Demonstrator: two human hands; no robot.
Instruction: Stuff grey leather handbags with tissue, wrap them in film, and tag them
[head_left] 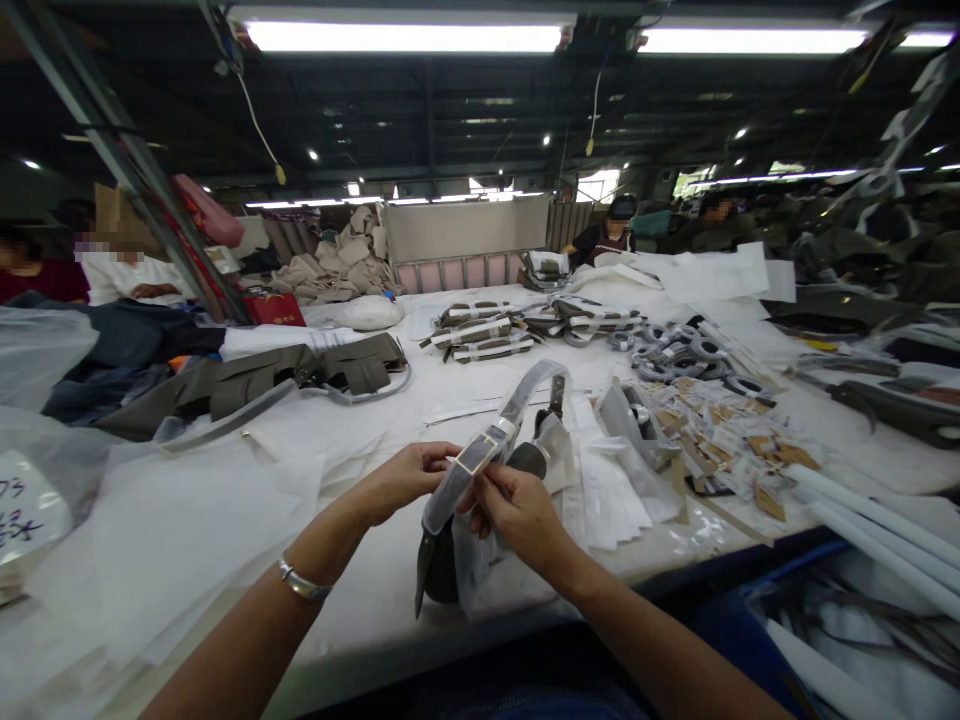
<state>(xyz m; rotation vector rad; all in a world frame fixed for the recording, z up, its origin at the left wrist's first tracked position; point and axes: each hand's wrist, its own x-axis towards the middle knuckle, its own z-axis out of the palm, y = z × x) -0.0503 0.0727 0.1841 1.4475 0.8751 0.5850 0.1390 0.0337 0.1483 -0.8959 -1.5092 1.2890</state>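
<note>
A strap sheathed in clear plastic arches up from a dark bag at the table's front edge. It carries a rectangular metal buckle near its middle. My left hand pinches the strap's left side beside the buckle. From the right, my right hand has its thumb and fingers closed on the same strap just below the buckle. Part of the bag is hidden behind my right hand and a translucent wrap. A dark rounded piece shows behind the strap.
White sheets cover the left of the table, with dark bag pieces behind. Wrapped bundles lie further back. Coiled straps and small tags are heaped right. White tubes jut over the right edge. Other people sit in the background.
</note>
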